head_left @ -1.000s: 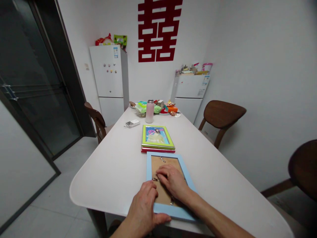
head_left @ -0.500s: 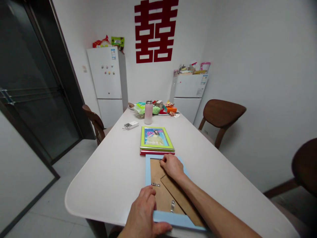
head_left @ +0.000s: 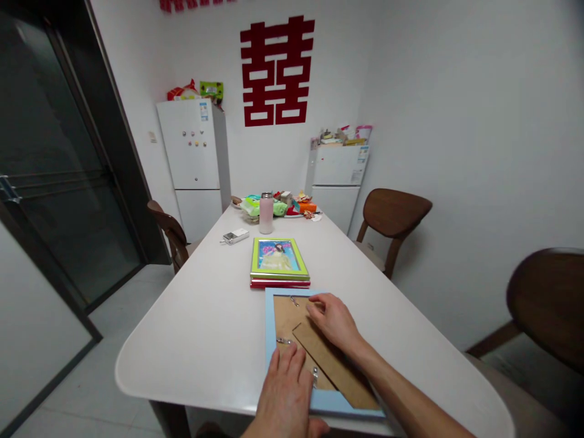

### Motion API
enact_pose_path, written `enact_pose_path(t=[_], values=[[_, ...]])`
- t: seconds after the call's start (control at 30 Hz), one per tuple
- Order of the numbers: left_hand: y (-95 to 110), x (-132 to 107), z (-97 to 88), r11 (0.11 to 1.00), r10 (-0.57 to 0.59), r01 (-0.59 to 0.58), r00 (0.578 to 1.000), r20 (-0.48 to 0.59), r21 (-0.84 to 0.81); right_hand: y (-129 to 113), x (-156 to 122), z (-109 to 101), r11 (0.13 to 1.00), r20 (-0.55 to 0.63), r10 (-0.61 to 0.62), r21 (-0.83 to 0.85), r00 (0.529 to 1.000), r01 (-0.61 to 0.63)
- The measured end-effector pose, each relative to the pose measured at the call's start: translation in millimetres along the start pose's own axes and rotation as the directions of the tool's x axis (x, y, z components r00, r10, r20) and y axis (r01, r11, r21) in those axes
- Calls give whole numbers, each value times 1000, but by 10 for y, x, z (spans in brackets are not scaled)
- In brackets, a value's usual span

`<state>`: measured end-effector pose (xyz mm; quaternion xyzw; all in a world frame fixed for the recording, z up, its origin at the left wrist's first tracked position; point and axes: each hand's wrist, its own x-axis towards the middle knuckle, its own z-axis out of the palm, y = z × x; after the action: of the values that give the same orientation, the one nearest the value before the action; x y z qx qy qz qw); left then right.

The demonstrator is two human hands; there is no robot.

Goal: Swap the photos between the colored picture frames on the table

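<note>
A light blue picture frame (head_left: 270, 316) lies face down near the table's front edge, its brown backing board (head_left: 285, 313) and slanting stand leg (head_left: 340, 359) showing. Small metal clips sit along the edges: a top clip (head_left: 294, 300), a left clip (head_left: 283, 341) and a bottom clip (head_left: 314, 376). My left hand (head_left: 286, 389) rests on the frame's lower left, fingers stretched flat over the board just below the left clip. Over the upper right of the board is my right hand (head_left: 335, 319), fingers loosely bent with nothing visible in them, apart from the top clip.
Beyond the frame lie a green picture frame (head_left: 300, 257) with a figure in a pale dress and a red frame (head_left: 280, 284) under it. Farther back are a pink bottle (head_left: 266, 214), a small white device (head_left: 236, 236) and a heap of packets (head_left: 278, 207). Chairs flank the table.
My right hand has left the top clip and shifted right, its fingers loosening; that clip now shows slanted. My left hand has slid from the frame's corner up onto the board. The view has tilted up slightly.
</note>
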<state>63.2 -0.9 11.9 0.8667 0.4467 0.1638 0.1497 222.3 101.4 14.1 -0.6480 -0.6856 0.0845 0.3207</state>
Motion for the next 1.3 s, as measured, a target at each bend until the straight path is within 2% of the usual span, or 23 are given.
enact_pose_path(t=[0.07,0.1,0.13,0.17,0.2,0.23,0.3,0.37,0.43,0.47,0.5,0.53,0.57,0.63,0.67,0.7,0.73,0.83,0.97,1.03,1.13,1.3], values=[[46,-4,-5,999,29,-29,1000,-3,-12,132,-164,-172,983,-43,108,152,993,-100],[57,-11,-29,998,49,-49,998,-25,-25,179,-252,-247,938,-44,200,298,979,-178],[66,-16,-66,996,66,-69,996,-60,-49,204,-342,-309,837,-8,300,482,954,-259],[79,-14,-111,992,80,-90,991,-110,-90,204,-430,-353,684,56,380,655,923,-321],[100,-2,-159,982,83,-108,983,-162,-153,177,-514,-376,514,130,427,779,895,-358],[134,20,-203,966,60,-110,976,-211,-232,126,-590,-377,342,223,423,858,878,-382],[241,83,-264,897,-31,-102,956,-292,-430,-29,-709,-321,220,297,375,892,878,-395],[383,158,-281,768,-137,-118,930,-342,-630,-195,-774,-228,-50,445,266,892,855,-449],[518,236,-280,616,-211,-144,917,-339,-775,-299,-788,-158,-207,434,285,899,855,-387],[573,279,-283,551,-232,-153,916,-327,-820,-308,-778,-150,-235,399,322,912,859,-336],[615,326,-292,500,-247,-160,916,-317,-851,-283,-758,-165,-223,348,363,933,864,-282],[644,377,-308,456,-257,-173,914,-315,-873,-222,-730,-205,-175,288,402,956,869,-235],[662,433,-326,420,-265,-194,908,-324,-887,-126,-694,-267,-83,218,440,976,871,-202],[667,558,-348,392,-279,-217,898,-340,-894,148,-600,-446,219,65,500,955,864,-199],[658,626,-338,402,-280,-202,902,-330,-893,313,-543,-551,413,-14,527,878,850,-241],[644,695,-308,421,-273,-172,912,-305,-891,485,-481,-655,610,-88,536,728,840,-313],[626,765,-256,439,-262,-135,926,-270,-888,656,-416,-753,659,-114,541,673,833,-336],[557,961,-7,472,-207,-43,966,-158,-881,1098,-219,-961,738,-139,530,560,836,-375],[437,1150,293,683,-176,54,980,-91,-729,1413,-28,-1024,819,-119,495,394,861,-417],[371,1207,356,752,-198,88,976,-97,-653,1468,31,-1003,849,-104,476,314,873,-425],[291,1264,384,806,-233,128,966,-110,-578,1486,100,-950,878,-76,456,203,887,-434],[245,1334,419,836,-231,144,968,-101,-529,1487,172,-870,900,-31,436,20,900,-435]])
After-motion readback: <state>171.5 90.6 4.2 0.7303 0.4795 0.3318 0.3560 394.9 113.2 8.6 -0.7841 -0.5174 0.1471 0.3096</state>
